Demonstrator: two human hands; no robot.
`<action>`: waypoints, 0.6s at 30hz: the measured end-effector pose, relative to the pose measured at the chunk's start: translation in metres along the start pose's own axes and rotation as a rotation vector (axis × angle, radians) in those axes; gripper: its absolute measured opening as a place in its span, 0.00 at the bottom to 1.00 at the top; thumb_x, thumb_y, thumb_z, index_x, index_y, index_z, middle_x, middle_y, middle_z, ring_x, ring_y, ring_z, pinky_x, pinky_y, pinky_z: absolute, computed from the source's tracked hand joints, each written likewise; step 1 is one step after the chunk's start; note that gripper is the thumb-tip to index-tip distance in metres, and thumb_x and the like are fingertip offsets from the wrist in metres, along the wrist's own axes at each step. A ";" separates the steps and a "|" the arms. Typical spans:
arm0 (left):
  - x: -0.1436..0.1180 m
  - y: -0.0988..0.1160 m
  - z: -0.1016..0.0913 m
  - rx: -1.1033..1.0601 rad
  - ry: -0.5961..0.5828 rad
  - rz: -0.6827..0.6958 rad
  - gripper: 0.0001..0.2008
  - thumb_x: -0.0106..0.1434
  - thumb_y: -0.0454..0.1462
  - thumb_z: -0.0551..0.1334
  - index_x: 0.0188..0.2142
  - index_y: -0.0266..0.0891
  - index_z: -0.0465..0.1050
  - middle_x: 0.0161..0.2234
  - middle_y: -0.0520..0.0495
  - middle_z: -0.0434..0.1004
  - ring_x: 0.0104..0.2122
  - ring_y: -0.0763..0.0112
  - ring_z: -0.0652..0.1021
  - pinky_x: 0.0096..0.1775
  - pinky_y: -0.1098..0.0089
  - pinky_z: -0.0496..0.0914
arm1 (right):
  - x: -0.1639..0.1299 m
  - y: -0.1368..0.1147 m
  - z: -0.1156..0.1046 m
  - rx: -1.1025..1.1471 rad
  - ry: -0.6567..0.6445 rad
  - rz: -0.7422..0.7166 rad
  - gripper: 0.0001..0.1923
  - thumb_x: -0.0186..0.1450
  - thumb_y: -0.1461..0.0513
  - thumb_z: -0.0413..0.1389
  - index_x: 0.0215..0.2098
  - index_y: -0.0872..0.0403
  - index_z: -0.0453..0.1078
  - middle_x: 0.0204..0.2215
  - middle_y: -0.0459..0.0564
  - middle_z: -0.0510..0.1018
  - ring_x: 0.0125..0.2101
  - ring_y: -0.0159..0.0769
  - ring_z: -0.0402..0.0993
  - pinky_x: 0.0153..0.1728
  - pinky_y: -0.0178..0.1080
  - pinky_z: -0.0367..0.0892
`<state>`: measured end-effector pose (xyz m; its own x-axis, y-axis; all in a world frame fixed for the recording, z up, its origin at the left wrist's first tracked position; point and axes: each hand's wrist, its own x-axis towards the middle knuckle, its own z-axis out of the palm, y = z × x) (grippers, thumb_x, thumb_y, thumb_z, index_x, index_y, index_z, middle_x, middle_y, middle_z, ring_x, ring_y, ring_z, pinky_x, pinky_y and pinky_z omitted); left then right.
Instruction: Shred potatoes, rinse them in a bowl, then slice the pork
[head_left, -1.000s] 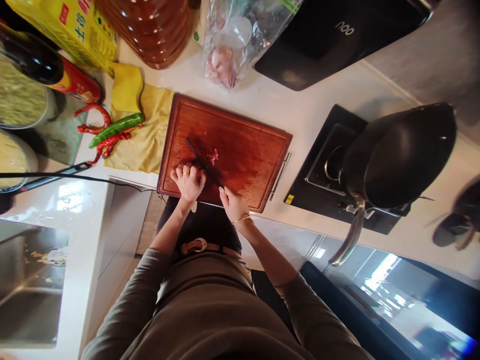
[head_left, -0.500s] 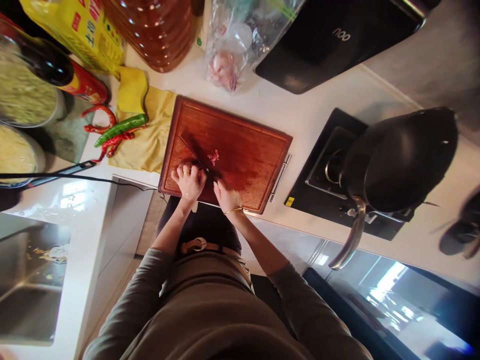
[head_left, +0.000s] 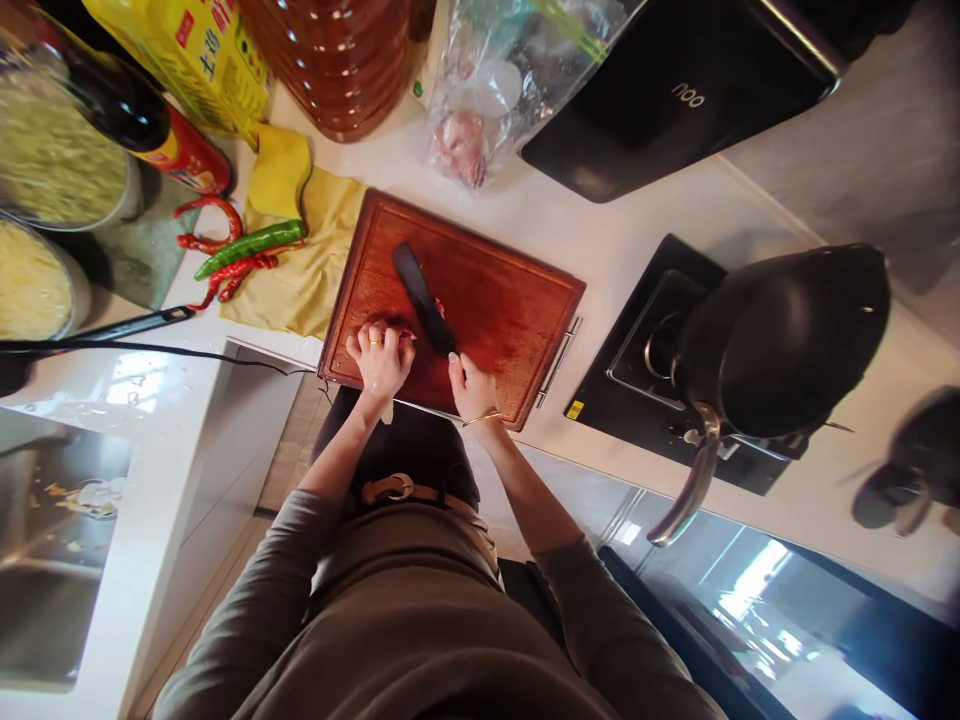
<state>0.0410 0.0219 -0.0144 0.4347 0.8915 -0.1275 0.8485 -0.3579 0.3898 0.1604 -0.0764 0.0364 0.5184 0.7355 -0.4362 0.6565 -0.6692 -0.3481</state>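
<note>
A reddish wooden cutting board point(head_left: 510, 300) lies on the white counter in front of me. My left hand point(head_left: 381, 357), with a ring on one finger, presses down on a piece of pink meat point(head_left: 395, 326) at the board's near left corner; most of the meat is hidden under my fingers. My right hand point(head_left: 472, 388) grips the handle of a dark knife point(head_left: 424, 299), whose broad blade lies tilted over the board just right of my left hand. Small cut bits under the blade are hidden.
Red and green chillies point(head_left: 238, 250) lie on a yellow cloth point(head_left: 307, 270) left of the board. Behind stand a bagged meat point(head_left: 480, 110), an oil jug point(head_left: 337, 60) and a sauce bottle point(head_left: 142, 120). A black wok point(head_left: 780, 340) sits on the stove at right; a sink point(head_left: 52, 540) is at left.
The knife went from slicing edge-down beside my left hand to lifted and turned, its flat side now showing. My right hand shifted slightly right. The view drifted a little.
</note>
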 end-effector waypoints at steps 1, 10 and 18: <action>0.000 0.000 0.000 -0.002 0.002 -0.002 0.13 0.61 0.43 0.53 0.38 0.39 0.70 0.47 0.37 0.70 0.51 0.52 0.66 0.52 0.50 0.52 | -0.003 -0.005 -0.001 -0.018 -0.004 -0.028 0.21 0.70 0.56 0.38 0.40 0.54 0.71 0.24 0.50 0.75 0.23 0.31 0.68 0.25 0.33 0.49; -0.001 0.000 0.001 -0.006 -0.006 0.004 0.13 0.61 0.43 0.53 0.38 0.38 0.70 0.47 0.36 0.71 0.51 0.51 0.66 0.52 0.49 0.52 | -0.012 -0.020 -0.006 -0.085 -0.053 -0.088 0.19 0.70 0.58 0.40 0.41 0.54 0.71 0.28 0.50 0.77 0.23 0.29 0.67 0.25 0.34 0.48; 0.000 -0.002 0.002 -0.017 -0.020 0.003 0.13 0.60 0.43 0.54 0.37 0.39 0.70 0.45 0.37 0.72 0.50 0.51 0.67 0.52 0.50 0.52 | -0.014 -0.020 -0.010 -0.105 -0.109 -0.034 0.19 0.70 0.57 0.40 0.37 0.54 0.71 0.25 0.49 0.75 0.21 0.29 0.65 0.24 0.34 0.46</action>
<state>0.0404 0.0223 -0.0171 0.4431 0.8848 -0.1445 0.8421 -0.3555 0.4055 0.1455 -0.0717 0.0580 0.4361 0.7380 -0.5149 0.7293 -0.6251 -0.2782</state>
